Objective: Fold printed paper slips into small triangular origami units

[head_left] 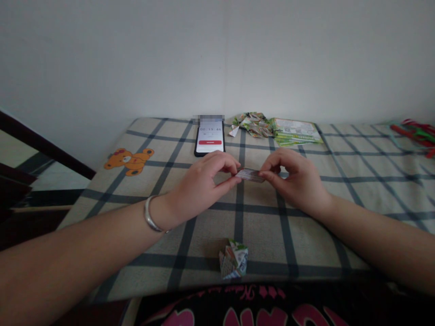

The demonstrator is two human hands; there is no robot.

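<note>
Between both hands, just above the checked cloth, is a small folded strip of printed paper [250, 174]. My left hand [215, 174] pinches its left end between thumb and fingers. The right end sits in the pinch of my right hand [290, 174]. Closer to me, near the table's front edge, stands a small folded paper piece [234, 259] with print and green patches. Beyond the hands lies a cluster of similar folded paper pieces [252, 124]. Flat printed green-and-white sheets [297, 131] are stacked beside that cluster.
A phone [210, 136] showing a running timer lies at the back, by the wall. An orange bear figure [129, 160] is at the left on the checked tablecloth [163, 181]. Red and green items [416, 133] rest at the far right. Dark wooden bars [44, 142] stand left of the table.
</note>
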